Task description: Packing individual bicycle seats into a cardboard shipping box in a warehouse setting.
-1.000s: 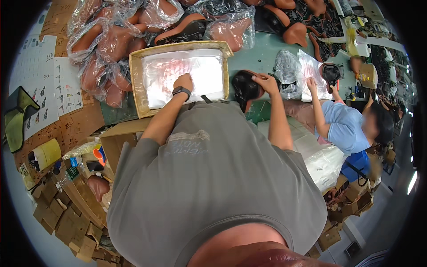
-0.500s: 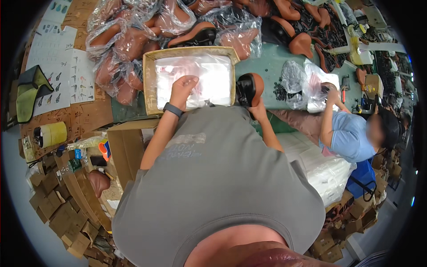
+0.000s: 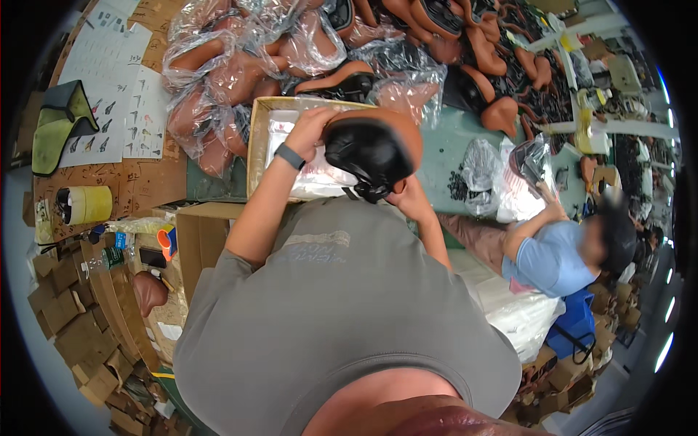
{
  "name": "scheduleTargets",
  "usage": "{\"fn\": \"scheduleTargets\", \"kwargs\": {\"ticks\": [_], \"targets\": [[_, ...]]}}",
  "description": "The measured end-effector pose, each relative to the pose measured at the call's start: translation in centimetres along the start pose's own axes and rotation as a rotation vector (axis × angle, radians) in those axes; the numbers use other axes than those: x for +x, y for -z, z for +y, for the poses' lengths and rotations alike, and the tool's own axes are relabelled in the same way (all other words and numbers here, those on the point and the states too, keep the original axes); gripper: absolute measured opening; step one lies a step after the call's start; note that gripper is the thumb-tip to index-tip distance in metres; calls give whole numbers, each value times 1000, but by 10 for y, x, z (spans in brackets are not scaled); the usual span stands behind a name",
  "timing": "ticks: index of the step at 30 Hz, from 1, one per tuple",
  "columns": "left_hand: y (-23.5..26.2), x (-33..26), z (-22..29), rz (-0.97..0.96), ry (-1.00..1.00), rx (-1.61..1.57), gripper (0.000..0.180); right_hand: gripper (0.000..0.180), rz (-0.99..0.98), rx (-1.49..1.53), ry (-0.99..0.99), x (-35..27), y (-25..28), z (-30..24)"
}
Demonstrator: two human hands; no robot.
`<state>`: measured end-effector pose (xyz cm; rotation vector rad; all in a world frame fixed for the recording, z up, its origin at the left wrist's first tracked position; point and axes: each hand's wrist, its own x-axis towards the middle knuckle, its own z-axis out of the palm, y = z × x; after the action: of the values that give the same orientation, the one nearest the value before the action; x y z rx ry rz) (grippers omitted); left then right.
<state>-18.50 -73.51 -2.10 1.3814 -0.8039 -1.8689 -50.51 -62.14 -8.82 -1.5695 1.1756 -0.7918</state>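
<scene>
A brown-and-black bicycle saddle [image 3: 367,156] is held up over the front right part of an open cardboard box [image 3: 257,149], its black underside turned toward me. My left hand [image 3: 311,131], with a dark band at the wrist, is closed at the saddle's left edge; some of its fingertips are hidden there. My right hand [image 3: 411,200] grips the saddle at its lower right end. Clear plastic bags [image 3: 280,134] with reddish print lie inside the box, partly covered by the saddle and my left hand.
Many brown saddles in clear plastic [image 3: 240,76] are heaped along the back of the green table [image 3: 436,163]. To the right, a person in a blue shirt [image 3: 556,251] handles a bagged saddle [image 3: 529,163]. At left are paper sheets [image 3: 102,80] and a yellow roll [image 3: 91,204].
The saddle has moved left from beside the box to over it, carried by my right hand. My left hand has gone from the plastic in the box to the saddle's edge.
</scene>
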Motion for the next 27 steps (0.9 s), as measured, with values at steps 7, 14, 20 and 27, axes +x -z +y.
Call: {"fn": "scheduleTargets", "kwargs": {"ticks": [7,14,20,27], "targets": [[-3,-67,140,34,-888,760,20,116,-216,524,-408,92,-43,-121],[71,-108,319,466,-1007,899,19,65,-822,1126,-602,231,-71,-227],[95,-105,348,614,-1216,843,23,40,-550,1185,-226,393,-136,-252],[174,-63,166,1310,-714,409,32,31,-109,-288,878,536,-145,-160]]}}
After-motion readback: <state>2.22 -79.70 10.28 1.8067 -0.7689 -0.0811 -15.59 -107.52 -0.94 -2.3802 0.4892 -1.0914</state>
